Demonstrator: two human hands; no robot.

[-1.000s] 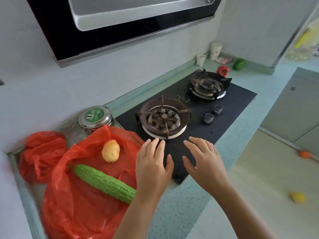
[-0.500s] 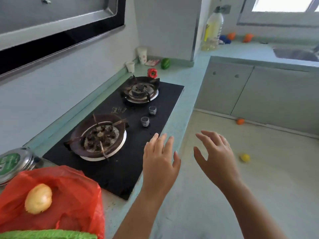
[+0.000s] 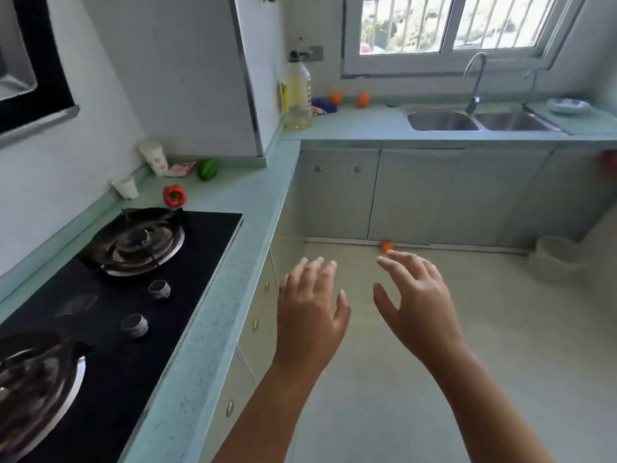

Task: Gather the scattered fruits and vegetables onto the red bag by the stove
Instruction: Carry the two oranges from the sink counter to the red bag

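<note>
Above floor [image 3: 521,345]: left hand [image 3: 310,315], right hand [image 3: 417,305] spread, empty; orange fruit [image 3: 387,246] beyond.

Stove top [image 3: 187,262]: black glass, glossy, with faint reflections. Far burner [image 3: 140,240]: dark, dull pan supports over a bright metal ring. Knobs [image 3: 159,290]: brushed metal. Counter [image 3: 217,315]: pale green, finely speckled, stone-like, smooth with a low sheen. Sink [image 3: 444,121] at far right: stainless steel, satin; faucet [image 3: 475,81]: polished metal. Oil bottle [image 3: 298,95]: clear plastic. Cups [image 3: 154,157] on the far left: white, matt, seemingly paper. Red pepper [image 3: 174,195] and green pepper [image 3: 207,168]: smooth, glossy skins. Cabinet doors [image 3: 414,195]: grey, matt, with small metal knobs. Floor [image 3: 517,345]: pale, smooth, matt. Hood [image 3: 50,61] at left: glossy black panel, metal trim.
</note>
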